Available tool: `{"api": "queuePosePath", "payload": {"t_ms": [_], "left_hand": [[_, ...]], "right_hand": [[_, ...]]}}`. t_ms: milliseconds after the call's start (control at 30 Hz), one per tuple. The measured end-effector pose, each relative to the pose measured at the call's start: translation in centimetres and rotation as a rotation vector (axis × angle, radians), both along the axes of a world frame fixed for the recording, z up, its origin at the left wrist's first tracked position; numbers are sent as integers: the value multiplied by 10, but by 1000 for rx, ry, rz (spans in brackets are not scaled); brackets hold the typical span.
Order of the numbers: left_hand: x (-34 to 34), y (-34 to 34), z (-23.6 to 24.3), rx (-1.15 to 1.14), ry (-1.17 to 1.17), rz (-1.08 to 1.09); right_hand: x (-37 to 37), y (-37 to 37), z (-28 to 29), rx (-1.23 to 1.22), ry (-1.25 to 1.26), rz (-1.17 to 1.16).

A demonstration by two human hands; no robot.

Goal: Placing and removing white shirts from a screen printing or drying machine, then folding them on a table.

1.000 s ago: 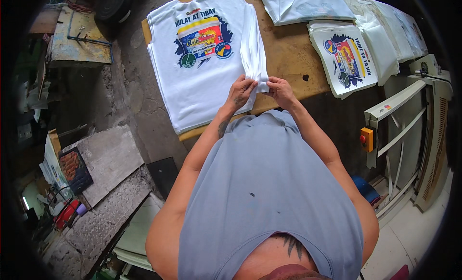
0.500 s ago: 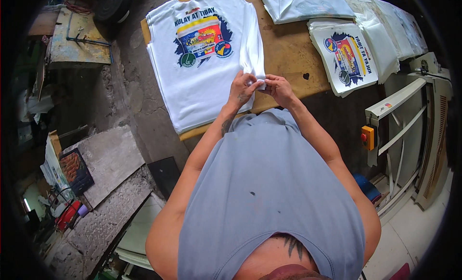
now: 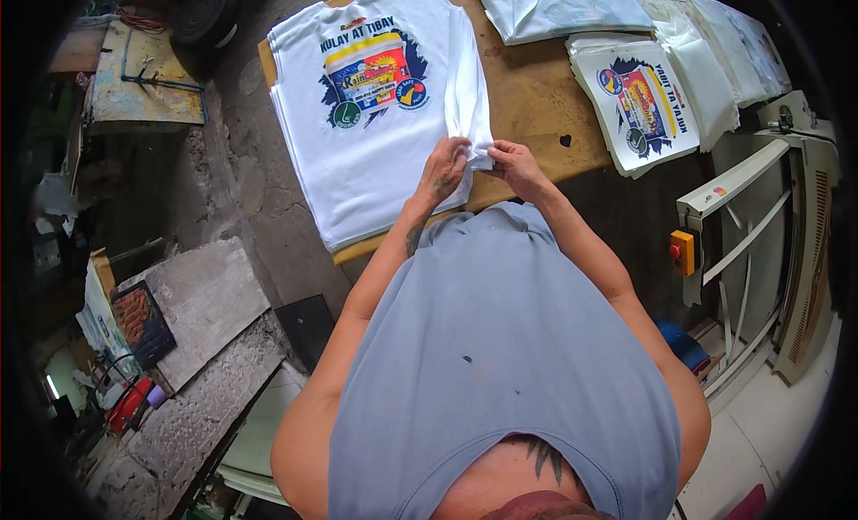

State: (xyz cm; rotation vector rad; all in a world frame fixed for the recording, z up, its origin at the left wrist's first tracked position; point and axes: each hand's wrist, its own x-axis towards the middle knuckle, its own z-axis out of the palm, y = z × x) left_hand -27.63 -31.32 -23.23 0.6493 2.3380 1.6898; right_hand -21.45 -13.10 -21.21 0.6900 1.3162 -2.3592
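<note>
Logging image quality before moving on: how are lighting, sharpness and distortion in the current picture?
Head view: vented cream panel bows near the dark rim; head view: white shirts, left hand and right hand well lit, fairly sharp; head view: left edge murky, with a bright streak.

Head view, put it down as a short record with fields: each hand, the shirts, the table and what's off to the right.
Left hand: pinching gathered white cloth
Right hand: pinching the cloth's near end
White printed shirts: stacked, graphic facing up
Tabletop: brown, with a dark heart-shaped mark
Off right: stack of white printed sheets; orange button box on a pale metal frame
</note>
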Motion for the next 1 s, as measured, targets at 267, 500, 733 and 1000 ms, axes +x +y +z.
{"api": "queuePosePath", "payload": {"t_ms": [267,500,733,1000], "left_hand": [[2,5,9,-102,51,-47],[-4,-4,7,-45,-203,62],[-1,9,20,-59,-7,-47],[0,7,7,64,-45,-73]], "right_hand": [[-1,1,-5,-95,57,-18],[2,4,-2,-6,40,-40],[2,1,-4,-78,56,-56],[4,7,-4,-114,22,-73]]}}
